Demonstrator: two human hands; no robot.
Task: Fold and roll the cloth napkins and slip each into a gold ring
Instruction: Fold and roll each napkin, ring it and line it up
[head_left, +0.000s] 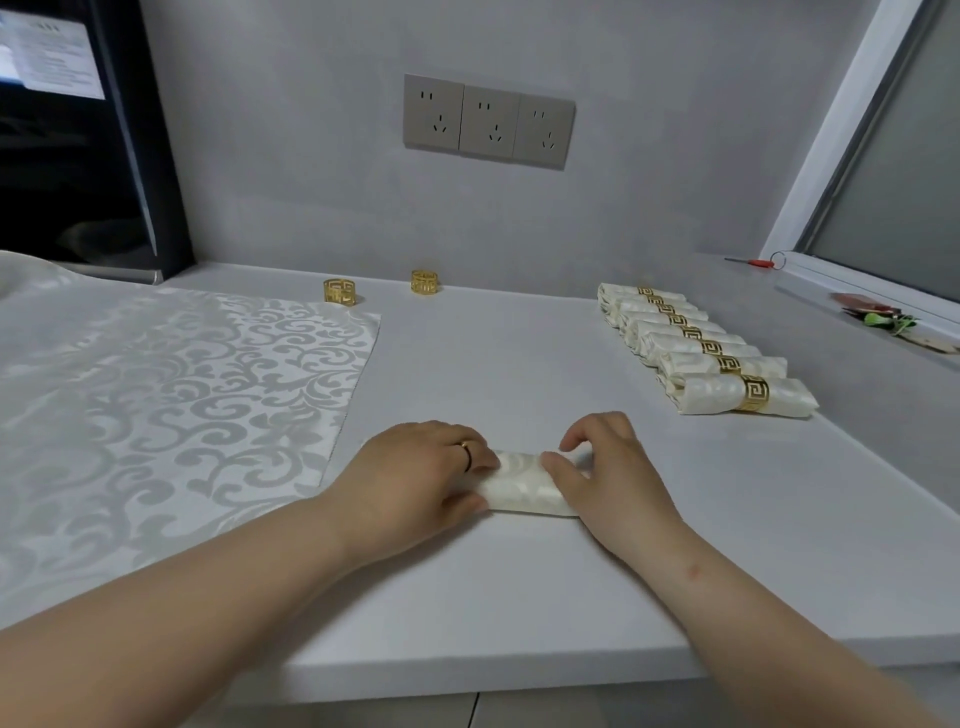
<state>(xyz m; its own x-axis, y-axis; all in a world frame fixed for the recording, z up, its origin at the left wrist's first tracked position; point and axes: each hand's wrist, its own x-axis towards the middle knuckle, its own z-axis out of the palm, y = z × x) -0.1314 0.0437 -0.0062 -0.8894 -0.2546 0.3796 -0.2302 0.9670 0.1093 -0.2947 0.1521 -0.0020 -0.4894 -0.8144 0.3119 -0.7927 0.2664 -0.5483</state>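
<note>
Down at the near edge of the grey counter (519, 597), both hands are on one rolled napkin (524, 486), which lies crosswise in front of the person. The left hand (415, 478) (a band on one finger) wraps the roll's left end, fingers curled over the top and thumb tucked at the near side. The right hand (608, 473) clasps the other end, thumb pressed on the cloth and fingers arched over the far side. No ring on this roll yet.

Out to the left, a flat patterned napkin (171, 405) lies spread on the counter, its near corner just beside the left hand. To the right and further back sits a row of finished rolls (696, 348), side by side, each banded in gold.

At the back edge stand two loose rings, the left gold ring (339, 291) touching the flat cloth's far corner and the right gold ring (425, 281) apart by the wall. Above them, three wall sockets (488, 122).
</note>
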